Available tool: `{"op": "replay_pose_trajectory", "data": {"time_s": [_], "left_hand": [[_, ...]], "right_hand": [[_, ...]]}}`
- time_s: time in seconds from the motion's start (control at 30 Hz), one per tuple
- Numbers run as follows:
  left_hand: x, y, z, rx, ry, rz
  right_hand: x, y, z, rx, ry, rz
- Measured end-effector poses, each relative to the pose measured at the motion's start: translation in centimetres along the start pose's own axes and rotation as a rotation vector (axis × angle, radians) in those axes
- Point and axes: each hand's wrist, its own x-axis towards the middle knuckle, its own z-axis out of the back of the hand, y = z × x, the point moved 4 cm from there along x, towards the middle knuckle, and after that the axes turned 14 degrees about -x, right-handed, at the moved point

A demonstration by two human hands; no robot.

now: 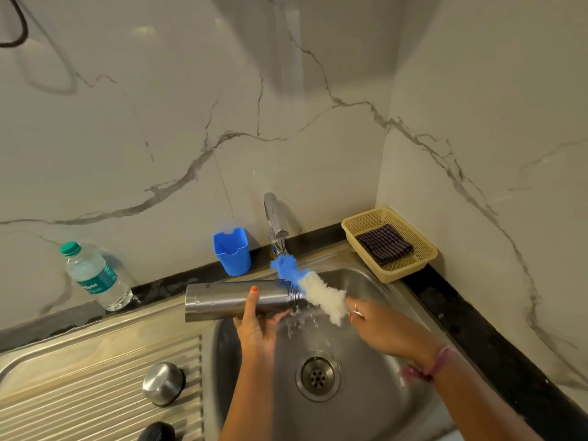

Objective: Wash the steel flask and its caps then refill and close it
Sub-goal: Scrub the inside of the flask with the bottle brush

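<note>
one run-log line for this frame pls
stage: brushing | left hand: grip on steel flask, horizontal over sink | right hand: grip on bottle brush at flask mouth | steel cap: on drainboard

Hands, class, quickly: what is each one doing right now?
Left hand: fingers curled round the steel flask, held sideways over the sink.
Right hand: fingers grip the bottle brush at the flask's mouth.

A flask point(229, 300) lies sideways above the sink point(366, 393), a cap point(163, 383) on the drainboard point(79, 393) to its left, a basket point(389, 243) behind-right
</note>
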Motion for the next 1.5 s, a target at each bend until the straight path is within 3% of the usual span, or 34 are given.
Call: {"op": "replay_pose_trajectory", "data": {"time_s": [0.97,1.13,1.23,1.5], "left_hand": [[0.8,-0.2,0.6,0.041,-0.022,0.007],[0.5,0.2,0.2,-0.015,-0.019,-0.013],[0.9,-0.4,0.2,-0.040,-0.009,-0.039],[0.5,0.2,0.2,0.054,0.025,-0.008]], "right_hand": [[-1.3,2.6,-0.8,-0.080,0.007,-0.094],[-1.3,3.6,-0.8,-0.080,-0.024,-0.019],[-2.6,2.2,-1.1,-0.026,0.015,-0.080],[-1.1,3.3,-0.9,-0.066,-0.022,-0.066]]}}
